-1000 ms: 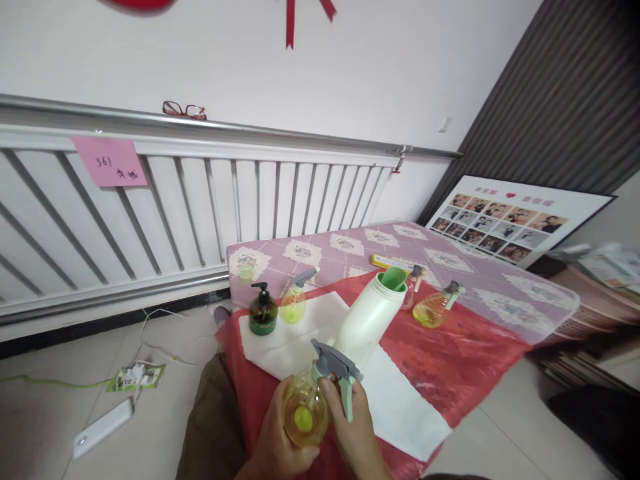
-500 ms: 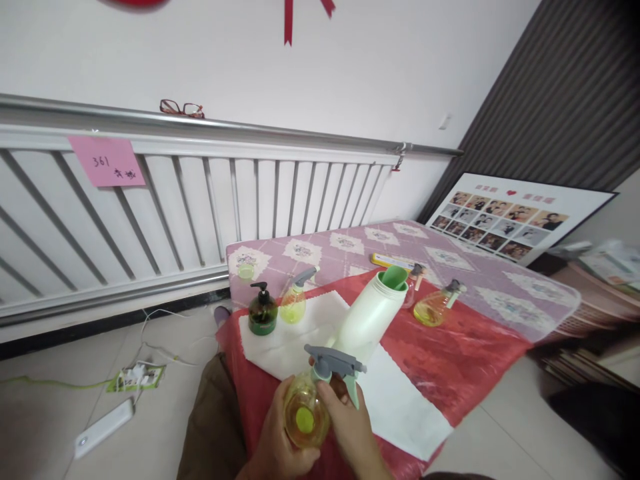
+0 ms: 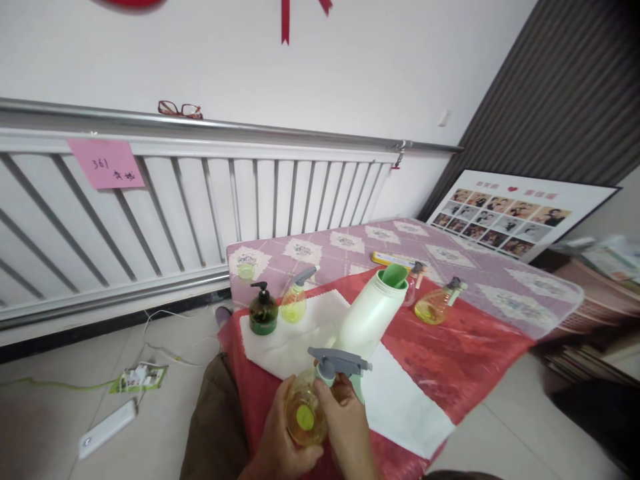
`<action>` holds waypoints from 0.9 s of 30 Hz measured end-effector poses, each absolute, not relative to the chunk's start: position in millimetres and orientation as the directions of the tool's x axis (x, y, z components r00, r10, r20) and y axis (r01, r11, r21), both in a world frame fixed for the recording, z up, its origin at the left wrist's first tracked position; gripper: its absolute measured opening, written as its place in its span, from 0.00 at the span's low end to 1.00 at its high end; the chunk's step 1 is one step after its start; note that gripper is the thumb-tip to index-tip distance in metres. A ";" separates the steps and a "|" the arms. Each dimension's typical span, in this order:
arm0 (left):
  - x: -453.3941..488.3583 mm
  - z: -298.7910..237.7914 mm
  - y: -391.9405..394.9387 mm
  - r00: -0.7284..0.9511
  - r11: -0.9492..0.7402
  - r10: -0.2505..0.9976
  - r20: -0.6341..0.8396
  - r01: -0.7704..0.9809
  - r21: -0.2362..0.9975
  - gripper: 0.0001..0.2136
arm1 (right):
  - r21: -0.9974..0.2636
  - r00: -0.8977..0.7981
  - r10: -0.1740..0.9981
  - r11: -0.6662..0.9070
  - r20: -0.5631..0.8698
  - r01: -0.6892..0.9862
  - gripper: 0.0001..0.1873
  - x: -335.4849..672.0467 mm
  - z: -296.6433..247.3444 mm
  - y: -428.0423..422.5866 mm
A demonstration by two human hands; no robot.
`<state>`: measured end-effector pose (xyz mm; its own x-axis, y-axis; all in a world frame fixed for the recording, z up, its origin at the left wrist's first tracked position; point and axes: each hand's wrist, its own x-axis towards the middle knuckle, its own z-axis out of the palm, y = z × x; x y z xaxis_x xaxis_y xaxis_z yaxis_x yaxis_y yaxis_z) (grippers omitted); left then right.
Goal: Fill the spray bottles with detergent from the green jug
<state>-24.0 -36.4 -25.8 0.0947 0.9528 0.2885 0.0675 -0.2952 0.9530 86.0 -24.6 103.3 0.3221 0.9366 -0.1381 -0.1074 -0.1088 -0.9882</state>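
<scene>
My left hand [image 3: 277,443] cups a round, clear spray bottle [image 3: 305,417] of yellow liquid from below and the left. My right hand [image 3: 347,433] is closed round the bottle's neck, just under its grey trigger head [image 3: 337,362]. Both hands hold it low over the near edge of the red cloth [image 3: 450,360]. Just behind stands a tall white jug [image 3: 367,317] with a green funnel [image 3: 395,275] in its mouth, on a white towel [image 3: 400,407].
A dark green pump bottle [image 3: 263,312] and a yellow spray bottle [image 3: 295,297] stand at the towel's far left. Another yellow spray bottle [image 3: 437,303] lies on the red cloth to the right. A white radiator [image 3: 200,200] lines the wall; a power strip [image 3: 107,437] lies on the floor.
The grey trigger head has turned on the bottle, its nozzle swinging toward the right, while my right hand shifted its grip at the neck. The bottle stayed in place.
</scene>
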 end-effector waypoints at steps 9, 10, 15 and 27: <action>-22.9 -18.2 -36.7 0.080 -0.281 0.958 0.274 0.085 0.956 0.45 | -0.988 0.281 0.960 0.025 -0.019 -0.150 0.20 82.6 102.6 -24.6; -22.9 -18.6 -36.7 0.075 -0.282 0.958 0.276 0.093 0.955 0.46 | -0.983 0.315 0.948 0.023 -0.037 -0.184 0.21 80.8 100.1 -23.7; -23.3 -21.9 -36.6 0.052 -0.301 0.954 0.296 0.132 0.945 0.47 | -0.996 0.264 0.964 0.014 -0.012 -0.094 0.22 84.7 94.3 -27.0; -24.0 -25.3 -36.8 0.082 -0.326 0.944 0.320 0.073 0.943 0.47 | -0.986 0.147 0.981 0.109 0.127 0.129 0.16 93.1 115.2 -29.0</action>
